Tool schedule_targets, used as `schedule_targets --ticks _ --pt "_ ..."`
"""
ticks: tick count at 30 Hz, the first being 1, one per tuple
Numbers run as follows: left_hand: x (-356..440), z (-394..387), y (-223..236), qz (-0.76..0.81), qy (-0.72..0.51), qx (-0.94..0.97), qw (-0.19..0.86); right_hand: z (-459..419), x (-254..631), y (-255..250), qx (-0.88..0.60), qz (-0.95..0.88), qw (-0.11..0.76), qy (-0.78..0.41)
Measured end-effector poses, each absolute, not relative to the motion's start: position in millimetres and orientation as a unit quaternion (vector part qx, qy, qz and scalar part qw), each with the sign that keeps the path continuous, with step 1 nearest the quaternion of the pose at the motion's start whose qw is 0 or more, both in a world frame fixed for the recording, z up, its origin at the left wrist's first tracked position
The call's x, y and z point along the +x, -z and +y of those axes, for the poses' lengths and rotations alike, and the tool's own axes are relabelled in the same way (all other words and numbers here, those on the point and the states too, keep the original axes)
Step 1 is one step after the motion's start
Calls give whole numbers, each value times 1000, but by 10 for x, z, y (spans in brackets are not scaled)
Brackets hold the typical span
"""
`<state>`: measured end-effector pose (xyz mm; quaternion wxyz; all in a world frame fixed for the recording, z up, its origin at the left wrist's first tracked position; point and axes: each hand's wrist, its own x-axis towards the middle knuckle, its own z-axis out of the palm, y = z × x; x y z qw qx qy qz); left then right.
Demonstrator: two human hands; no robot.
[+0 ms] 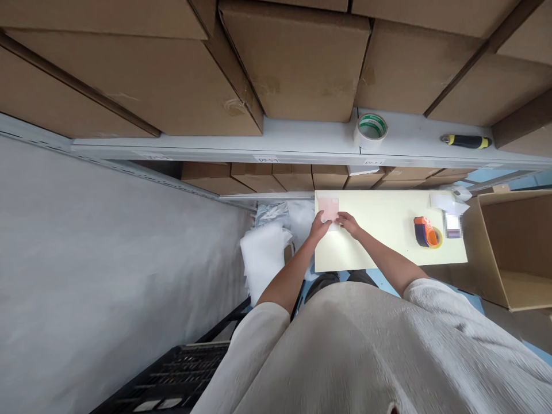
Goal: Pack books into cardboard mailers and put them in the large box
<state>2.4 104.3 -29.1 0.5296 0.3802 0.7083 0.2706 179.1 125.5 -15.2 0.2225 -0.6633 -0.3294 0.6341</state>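
Note:
A flat pink rectangular item (329, 207) with a small pale mark near its upper right corner lies at the left end of the pale yellow tabletop (379, 207). Its exact kind is not clear. Thin white wrapping (334, 227) shows around and below it. My left hand (319, 226) grips the lower left edge, thumb and fingers closed on it. On the opposite side, my right hand (348, 223) has its fingers bent and pinched at the lower right edge.
On the tabletop's right are an orange tape dispenser (426, 232) and a blurred label (453, 224). An open carton (489, 247) stands beyond. White foam sheets (264, 253) lie left. Above, the shelf (302, 138) bears cartons, a tape roll (371, 130) and a black-yellow cutter (468, 141).

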Motion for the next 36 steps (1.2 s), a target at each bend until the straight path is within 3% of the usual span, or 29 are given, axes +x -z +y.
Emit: schedule_targets --ticks 12,26,36 --pt "4 906 54 727 -273 465 425 1131 1941 -77 -676 -367 212 -602" --pt "502 537 -309 705 -272 476 450 742 2636 -416 -679 -381 240 -580" --pt "1321 13 -447 729 -324 427 426 529 3430 -563 -636 -450 217 -589"
